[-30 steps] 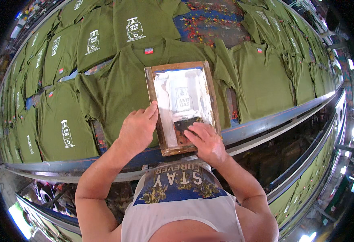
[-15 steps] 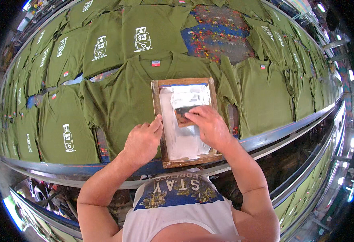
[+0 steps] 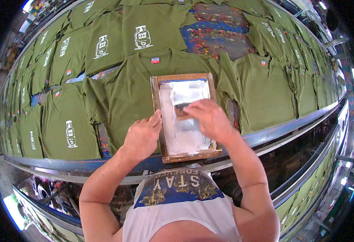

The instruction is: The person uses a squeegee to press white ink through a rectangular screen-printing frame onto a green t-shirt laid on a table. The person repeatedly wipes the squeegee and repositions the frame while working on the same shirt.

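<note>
A wooden-framed screen (image 3: 192,155) lies on an olive-green V-neck T-shirt (image 3: 118,97) in front of me. Its mesh is smeared with white ink, thickest in the upper part. My left hand (image 3: 143,133) grips the frame's left rail with fingers bent against the wood. My right hand (image 3: 209,117), slightly blurred by motion, is closed on a squeegee with a dark blade and wooden handle (image 3: 181,113), which rests on the mesh in the screen's upper middle. The fingers partly hide the squeegee.
Rows of olive T-shirts (image 3: 261,97), many with white printed motifs, cover the long curved-looking table (image 3: 217,28), whose blue-grey surface is specked with colourful paint. A metal rail (image 3: 253,149) runs along the front edge. A second bench with green shirts (image 3: 306,185) is behind me at the lower right.
My right hand has moved up the screen with the squeegee from the lower part to the upper middle. My left hand stays on the frame. The view has shifted slightly.
</note>
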### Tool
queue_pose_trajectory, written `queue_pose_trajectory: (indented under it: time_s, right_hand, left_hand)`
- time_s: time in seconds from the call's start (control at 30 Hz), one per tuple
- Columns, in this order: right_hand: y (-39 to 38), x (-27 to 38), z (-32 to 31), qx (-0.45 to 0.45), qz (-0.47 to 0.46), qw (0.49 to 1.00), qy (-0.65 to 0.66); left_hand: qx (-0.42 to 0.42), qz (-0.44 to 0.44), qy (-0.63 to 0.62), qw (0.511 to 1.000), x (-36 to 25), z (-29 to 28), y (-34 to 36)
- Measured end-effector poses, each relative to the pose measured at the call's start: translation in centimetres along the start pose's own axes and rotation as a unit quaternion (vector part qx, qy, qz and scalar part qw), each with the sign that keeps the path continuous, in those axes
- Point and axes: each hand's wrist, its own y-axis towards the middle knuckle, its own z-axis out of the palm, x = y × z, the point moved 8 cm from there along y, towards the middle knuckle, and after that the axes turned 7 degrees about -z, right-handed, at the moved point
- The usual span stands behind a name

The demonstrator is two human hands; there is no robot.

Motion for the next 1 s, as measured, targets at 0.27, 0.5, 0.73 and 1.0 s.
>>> queue_pose_trajectory:
  time_s: [0.27, 0.5, 0.73, 1.0]
  right_hand:
    - [-8.2, 8.6, 1.4, -0.007, 0.02, 0.999, 0.042]
    - [-7.7, 7.9, 0.6, -0.01, 0.037, 0.997, 0.061]
    - [-9.6, 9.3, -0.4, -0.017, 0.057, 0.995, 0.078]
    - [-10.2, 8.4, 2.8, -0.068, 0.03, 0.997, 0.005]
  left_hand:
    - [0.018, -0.018, -0.007, 1.0, 0.1, -0.2, 0.4]
    - [-0.019, 0.007, -0.022, 1.0, -0.4, -1.0, 0.4]
    - [-0.014, 0.014, -0.019, 1.0, -0.3, -1.1, 0.1]
    - [0.012, -0.004, -0.024, 1.0, 0.1, -0.5, 0.2]
